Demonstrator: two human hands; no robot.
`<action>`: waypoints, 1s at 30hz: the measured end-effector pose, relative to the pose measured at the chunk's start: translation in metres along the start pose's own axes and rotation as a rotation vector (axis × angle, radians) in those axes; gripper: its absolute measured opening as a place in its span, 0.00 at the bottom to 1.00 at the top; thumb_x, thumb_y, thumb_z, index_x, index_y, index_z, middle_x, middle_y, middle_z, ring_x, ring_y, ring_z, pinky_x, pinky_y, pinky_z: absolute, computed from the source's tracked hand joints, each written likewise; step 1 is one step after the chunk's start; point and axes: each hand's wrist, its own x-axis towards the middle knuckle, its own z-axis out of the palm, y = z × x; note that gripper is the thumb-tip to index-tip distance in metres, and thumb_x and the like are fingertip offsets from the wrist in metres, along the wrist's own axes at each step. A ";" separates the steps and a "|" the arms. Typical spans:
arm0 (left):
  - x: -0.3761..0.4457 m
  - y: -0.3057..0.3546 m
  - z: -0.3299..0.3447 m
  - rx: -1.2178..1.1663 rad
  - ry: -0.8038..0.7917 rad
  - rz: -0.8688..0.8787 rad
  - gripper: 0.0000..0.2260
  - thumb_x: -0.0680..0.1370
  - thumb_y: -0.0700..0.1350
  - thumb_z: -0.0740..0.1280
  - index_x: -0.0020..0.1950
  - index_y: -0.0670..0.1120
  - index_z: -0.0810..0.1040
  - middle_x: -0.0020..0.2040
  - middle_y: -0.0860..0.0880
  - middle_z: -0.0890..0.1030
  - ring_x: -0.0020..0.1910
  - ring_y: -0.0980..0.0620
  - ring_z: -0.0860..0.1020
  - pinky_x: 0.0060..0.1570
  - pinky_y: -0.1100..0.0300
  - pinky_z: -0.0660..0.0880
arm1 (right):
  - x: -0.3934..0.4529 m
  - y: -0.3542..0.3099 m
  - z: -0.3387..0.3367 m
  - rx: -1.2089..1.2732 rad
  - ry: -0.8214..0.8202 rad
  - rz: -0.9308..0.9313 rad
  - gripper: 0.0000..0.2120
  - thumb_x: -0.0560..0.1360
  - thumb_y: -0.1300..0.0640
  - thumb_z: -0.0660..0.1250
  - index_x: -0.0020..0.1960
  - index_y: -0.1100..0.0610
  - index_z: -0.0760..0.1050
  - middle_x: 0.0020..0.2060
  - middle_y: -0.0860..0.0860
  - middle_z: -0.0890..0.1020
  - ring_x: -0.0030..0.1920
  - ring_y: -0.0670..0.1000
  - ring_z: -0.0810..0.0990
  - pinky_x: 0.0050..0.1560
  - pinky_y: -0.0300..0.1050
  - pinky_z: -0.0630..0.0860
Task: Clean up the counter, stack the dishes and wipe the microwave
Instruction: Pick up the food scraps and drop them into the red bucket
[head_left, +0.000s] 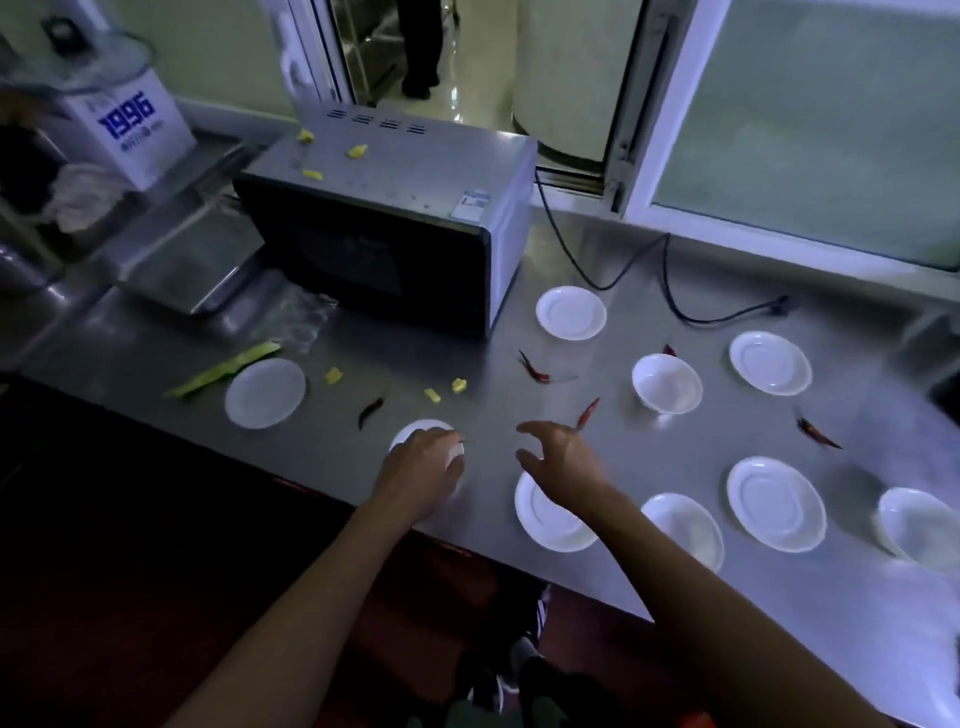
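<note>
Left hand (426, 467) curled over small white dish (415, 434), right hand (558, 460) hovering, fingers spread

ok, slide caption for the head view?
Left hand grips a dish; right hand hovers open over the counter.

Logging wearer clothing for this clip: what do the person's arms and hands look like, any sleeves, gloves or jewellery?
Both forearms are bare, with no sleeves in view. The left hand and right hand wear no gloves, and no watch, ring or bracelet shows.
</note>
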 end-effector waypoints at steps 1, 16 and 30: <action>0.006 -0.005 -0.003 0.007 -0.002 -0.012 0.14 0.78 0.48 0.64 0.63 0.50 0.79 0.64 0.52 0.79 0.64 0.48 0.75 0.61 0.54 0.72 | 0.011 -0.002 0.002 -0.006 -0.018 -0.012 0.19 0.78 0.53 0.68 0.68 0.54 0.76 0.66 0.51 0.79 0.62 0.54 0.79 0.65 0.49 0.74; 0.063 -0.045 -0.011 0.033 0.033 -0.193 0.13 0.80 0.48 0.64 0.64 0.51 0.78 0.61 0.55 0.80 0.64 0.51 0.73 0.67 0.55 0.65 | 0.121 -0.001 0.021 -0.011 -0.177 -0.124 0.20 0.79 0.53 0.67 0.70 0.53 0.73 0.67 0.52 0.78 0.64 0.54 0.78 0.67 0.50 0.74; 0.152 -0.101 0.012 0.057 -0.120 -0.048 0.14 0.79 0.45 0.66 0.64 0.52 0.78 0.62 0.54 0.78 0.61 0.52 0.74 0.55 0.55 0.73 | 0.185 -0.023 0.063 -0.140 -0.169 -0.048 0.17 0.79 0.58 0.66 0.67 0.55 0.76 0.66 0.53 0.78 0.62 0.57 0.78 0.63 0.51 0.74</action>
